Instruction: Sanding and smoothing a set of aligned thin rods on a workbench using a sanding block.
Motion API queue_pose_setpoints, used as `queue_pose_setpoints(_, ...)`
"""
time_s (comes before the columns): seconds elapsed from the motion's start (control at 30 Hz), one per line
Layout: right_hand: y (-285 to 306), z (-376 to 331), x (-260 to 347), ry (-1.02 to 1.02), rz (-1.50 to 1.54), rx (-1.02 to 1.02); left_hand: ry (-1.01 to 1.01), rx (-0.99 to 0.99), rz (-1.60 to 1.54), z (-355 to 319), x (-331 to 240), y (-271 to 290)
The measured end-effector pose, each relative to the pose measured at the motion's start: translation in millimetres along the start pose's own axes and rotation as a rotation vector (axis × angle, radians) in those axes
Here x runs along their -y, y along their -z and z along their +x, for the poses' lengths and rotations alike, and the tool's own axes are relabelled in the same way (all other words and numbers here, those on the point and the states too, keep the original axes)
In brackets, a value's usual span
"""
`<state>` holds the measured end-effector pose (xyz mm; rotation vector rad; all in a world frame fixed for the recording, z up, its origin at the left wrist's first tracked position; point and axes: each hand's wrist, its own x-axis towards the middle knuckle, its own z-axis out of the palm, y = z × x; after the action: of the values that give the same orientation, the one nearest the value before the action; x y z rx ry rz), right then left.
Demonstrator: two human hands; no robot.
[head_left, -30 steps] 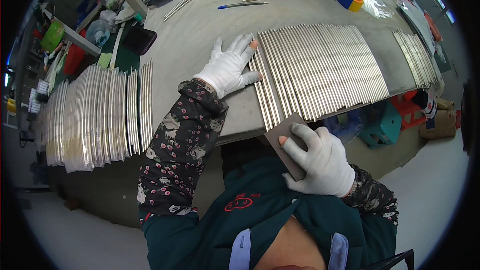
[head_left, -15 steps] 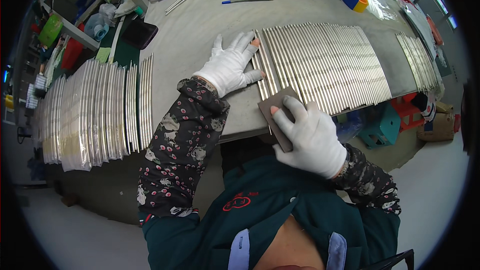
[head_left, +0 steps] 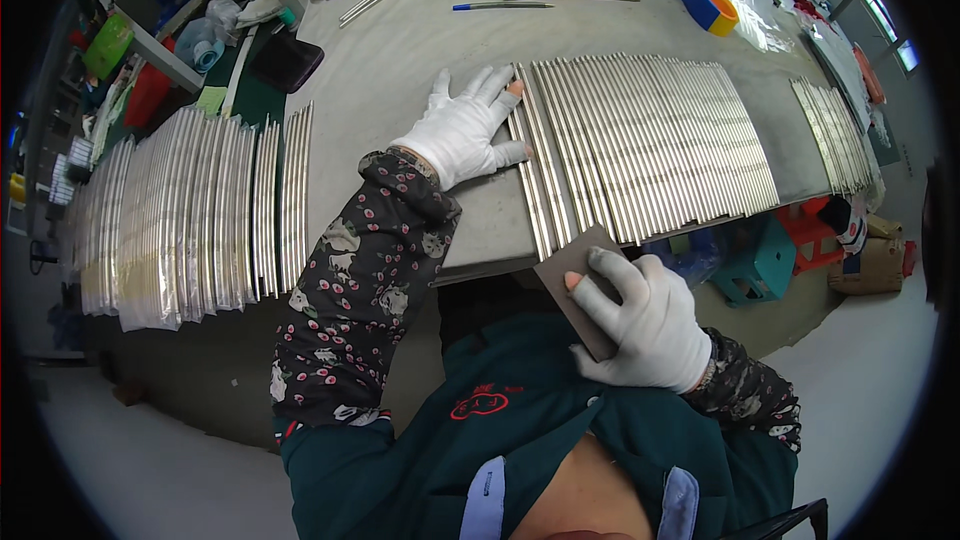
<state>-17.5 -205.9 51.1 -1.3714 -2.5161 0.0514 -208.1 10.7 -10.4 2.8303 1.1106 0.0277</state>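
Wide row of metal strips [head_left: 650, 145] spread across grey table [head_left: 400, 70], near ends overhanging at 6 o'clock; left hand [head_left: 465, 130] flat, fingers splayed, bracing leftmost strips; right hand [head_left: 645, 320] clamping brown abrasive pad [head_left: 580, 280]; risk: uneven pressure could skew strips off edge.

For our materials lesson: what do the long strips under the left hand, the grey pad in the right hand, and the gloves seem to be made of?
Strips: probably metal, pale silver and shiny, reflecting light along their length.
Grey pad: flat, matte, dull brown-grey; possibly an abrasive sheet or block, but the look leaves it open.
Gloves on the left hand and right hand: white, soft, creased, likely knitted fabric.
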Motion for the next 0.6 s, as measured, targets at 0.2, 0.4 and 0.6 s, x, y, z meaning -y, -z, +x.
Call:
queue_pose_setpoints(0.2,-5,2,3,-0.071,-0.046,-0.046,0.000,-0.169,-0.097,-4,-4,-1)
queue_pose_setpoints(0.4,-12,15,4,-0.103,-0.057,-0.001,0.011,-0.092,-0.078,-5,-5,-5)
queue_pose_setpoints(0.6,-17,26,0,-0.077,-0.051,0.033,0.006,-0.077,-0.058,-4,-1,-8)
